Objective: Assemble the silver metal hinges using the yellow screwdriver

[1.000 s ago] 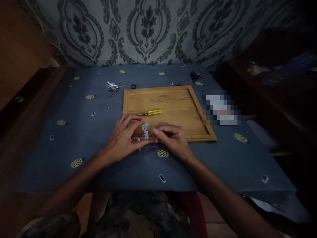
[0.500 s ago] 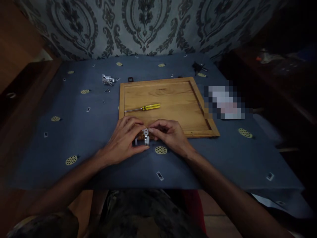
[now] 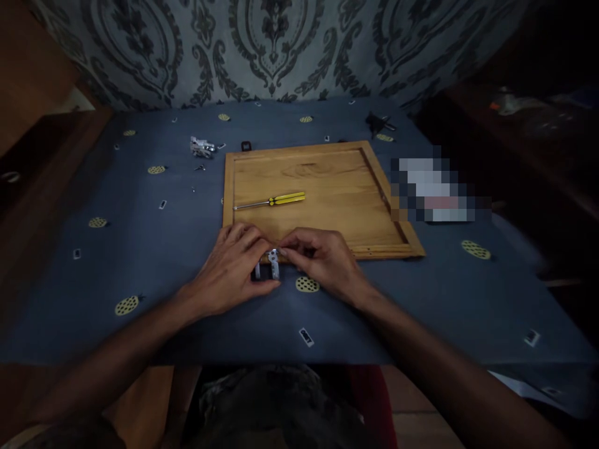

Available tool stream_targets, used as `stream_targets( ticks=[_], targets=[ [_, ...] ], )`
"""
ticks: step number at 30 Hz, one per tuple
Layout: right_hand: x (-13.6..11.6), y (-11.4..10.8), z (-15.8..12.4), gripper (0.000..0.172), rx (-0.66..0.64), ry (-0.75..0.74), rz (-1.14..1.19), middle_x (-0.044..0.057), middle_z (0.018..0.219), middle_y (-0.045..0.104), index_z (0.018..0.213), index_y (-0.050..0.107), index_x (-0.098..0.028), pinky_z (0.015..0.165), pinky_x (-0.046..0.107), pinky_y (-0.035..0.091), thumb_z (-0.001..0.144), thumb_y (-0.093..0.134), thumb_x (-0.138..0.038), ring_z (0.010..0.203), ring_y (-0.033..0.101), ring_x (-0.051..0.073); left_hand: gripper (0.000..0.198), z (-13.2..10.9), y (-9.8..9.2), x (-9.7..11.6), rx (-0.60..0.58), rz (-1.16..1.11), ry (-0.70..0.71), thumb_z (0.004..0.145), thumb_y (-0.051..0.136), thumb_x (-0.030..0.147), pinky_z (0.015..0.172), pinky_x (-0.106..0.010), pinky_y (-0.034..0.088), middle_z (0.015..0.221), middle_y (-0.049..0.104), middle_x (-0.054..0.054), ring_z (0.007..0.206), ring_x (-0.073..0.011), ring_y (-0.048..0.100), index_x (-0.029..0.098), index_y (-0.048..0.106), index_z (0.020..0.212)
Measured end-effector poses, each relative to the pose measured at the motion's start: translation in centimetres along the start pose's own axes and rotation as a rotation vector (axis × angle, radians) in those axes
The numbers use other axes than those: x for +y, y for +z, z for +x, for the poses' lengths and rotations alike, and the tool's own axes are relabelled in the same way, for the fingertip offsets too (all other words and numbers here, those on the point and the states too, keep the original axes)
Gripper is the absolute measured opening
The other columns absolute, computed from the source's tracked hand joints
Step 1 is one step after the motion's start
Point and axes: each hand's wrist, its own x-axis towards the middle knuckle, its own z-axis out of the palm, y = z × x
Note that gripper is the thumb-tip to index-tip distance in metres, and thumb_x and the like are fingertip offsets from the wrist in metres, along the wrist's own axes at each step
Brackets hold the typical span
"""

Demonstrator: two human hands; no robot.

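A silver metal hinge (image 3: 274,267) is held at the near edge of a framed wooden door panel (image 3: 322,168). My left hand (image 3: 233,262) grips the hinge, thumb below and fingers above. Closed in a pinch, my right hand (image 3: 322,259) touches the hinge's upper end from the right. Whatever may be between its fingertips is too small or hidden to tell. A yellow-and-black screwdriver (image 3: 286,199) lies on the panel, its tip pointing left.
More silver hinges (image 3: 202,148) lie beyond the panel's left side, with small screws (image 3: 200,167) near them. A small black square piece (image 3: 246,146) sits behind the panel. A black object (image 3: 377,123) is at the back right. A blurred-out item (image 3: 433,190) lies right of the panel.
The hinge has tilted slightly in my hands, and a dark part beneath it shows more. My view has shifted a little. The screwdriver and panel lie as before.
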Motion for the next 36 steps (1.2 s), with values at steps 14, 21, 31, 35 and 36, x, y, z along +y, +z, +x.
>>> stream_targets(
  ticks=[14,21,31,35,36],
  targets=[
    [0.6,0.1,-0.8,0.016,-0.055,-0.375,-0.389,0.006,0.096,0.078,0.103,0.079,-0.017,0.074,0.026,0.057,0.101,0.063,-0.020,0.084,0.075,0.017,0.032,0.3,-0.5,0.5,-0.074,-0.015,-0.071,0.086,0.080,0.042,0.101,-0.048,0.046,0.115,0.067,-0.008,0.116,-0.0308,0.055,0.018,0.070,0.104],
    [1.2,0.1,-1.0,0.023,-0.037,-0.529,-0.480,0.008,0.105,0.083,0.112,0.078,-0.018,0.080,0.028,0.065,0.106,0.057,-0.022,0.090,0.081,0.018,0.030,0.2,-0.6,0.5,-0.071,-0.035,-0.069,0.086,0.080,0.040,0.098,-0.047,0.048,0.116,0.066,-0.008,0.116,-0.0299,0.056,0.019,0.069,0.104],
    [1.2,-0.2,-1.1,0.025,-0.011,-0.678,-0.552,0.011,0.105,0.084,0.106,0.079,-0.015,0.075,0.027,0.068,0.106,0.055,-0.019,0.086,0.083,0.019,0.040,0.3,-0.8,0.4,-0.091,-0.062,-0.082,0.084,0.084,0.048,0.098,-0.047,0.046,0.115,0.067,-0.007,0.117,-0.0304,0.057,0.019,0.067,0.105],
    [1.1,-0.2,-1.1,0.026,-0.023,-0.658,-0.540,0.009,0.108,0.084,0.108,0.079,-0.018,0.079,0.027,0.068,0.107,0.053,-0.019,0.092,0.083,0.018,0.045,0.4,-1.3,0.3,-0.093,-0.089,-0.094,0.083,0.084,0.054,0.096,-0.046,0.046,0.112,0.066,-0.007,0.116,-0.0307,0.057,0.019,0.066,0.106],
    [1.0,-0.1,-1.1,0.026,-0.023,-0.655,-0.538,0.008,0.107,0.084,0.108,0.079,-0.018,0.079,0.027,0.069,0.107,0.053,-0.019,0.092,0.083,0.017,0.045,0.4,-1.4,0.2,-0.089,-0.092,-0.099,0.083,0.084,0.054,0.097,-0.046,0.046,0.112,0.066,-0.007,0.116,-0.0307,0.057,0.020,0.066,0.105]
  ],
)
